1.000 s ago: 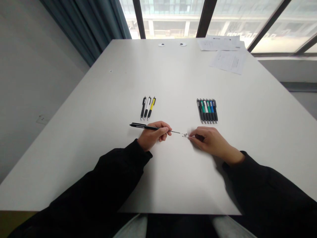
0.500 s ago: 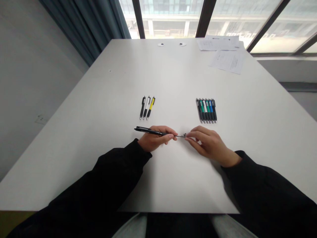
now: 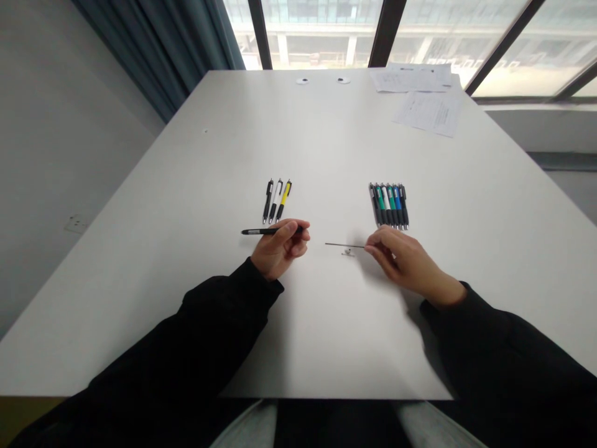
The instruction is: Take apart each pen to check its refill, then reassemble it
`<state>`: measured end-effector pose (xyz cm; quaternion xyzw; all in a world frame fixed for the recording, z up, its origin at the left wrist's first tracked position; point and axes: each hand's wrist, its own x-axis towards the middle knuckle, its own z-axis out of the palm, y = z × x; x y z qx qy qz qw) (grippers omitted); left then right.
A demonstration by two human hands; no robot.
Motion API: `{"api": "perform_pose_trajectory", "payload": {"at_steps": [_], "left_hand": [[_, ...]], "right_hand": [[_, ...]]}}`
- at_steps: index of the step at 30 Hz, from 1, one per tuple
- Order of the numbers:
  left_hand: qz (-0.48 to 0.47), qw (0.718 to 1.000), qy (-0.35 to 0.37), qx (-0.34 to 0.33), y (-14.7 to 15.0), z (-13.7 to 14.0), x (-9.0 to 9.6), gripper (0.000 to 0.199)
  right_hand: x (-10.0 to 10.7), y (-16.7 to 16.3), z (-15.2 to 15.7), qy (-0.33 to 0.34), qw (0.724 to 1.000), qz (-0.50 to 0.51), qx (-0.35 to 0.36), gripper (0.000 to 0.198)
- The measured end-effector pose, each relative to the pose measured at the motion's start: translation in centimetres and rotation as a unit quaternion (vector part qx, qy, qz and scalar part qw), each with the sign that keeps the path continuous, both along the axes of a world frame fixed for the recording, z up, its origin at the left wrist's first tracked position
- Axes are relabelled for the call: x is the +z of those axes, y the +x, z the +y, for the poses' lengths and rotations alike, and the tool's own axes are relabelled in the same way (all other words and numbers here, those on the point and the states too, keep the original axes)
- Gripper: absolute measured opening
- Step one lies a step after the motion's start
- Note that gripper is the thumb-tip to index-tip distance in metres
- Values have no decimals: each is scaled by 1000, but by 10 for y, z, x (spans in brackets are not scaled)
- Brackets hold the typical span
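Left hand (image 3: pixel 278 252) clamps its fingers on a pen (image 3: pixel 257 231), right hand (image 3: pixel 408 260) on a refill (image 3: pixel 344 245), toward the bench (image 3: pixel 326 348)'s front edge: seemingly parts-handling, calling next for a steady pinch.

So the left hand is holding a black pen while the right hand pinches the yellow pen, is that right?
Not quite: the head view shows the right hand pinching a thin dark rod, not the yellow pen. The left hand does hold a black pen.
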<state>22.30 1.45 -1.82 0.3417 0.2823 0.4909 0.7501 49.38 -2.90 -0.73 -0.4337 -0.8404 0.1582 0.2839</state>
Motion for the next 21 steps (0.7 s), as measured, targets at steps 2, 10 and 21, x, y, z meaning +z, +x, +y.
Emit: {"api": "perform_pose_trajectory", "payload": {"at_steps": [2, 10, 21], "left_hand": [[-19, 1000, -18, 1, 0, 0, 2, 31], [-11, 1000, -20, -19, 0, 0, 2, 31], [4, 1000, -16, -23, 0, -1, 1, 31]], "right_hand": [[0, 0, -1, -33, 999, -33, 26, 8], [-3, -1, -1, -66, 991, -109, 38, 16], [-2, 2, 2, -63, 992, -108, 32, 16]]}}
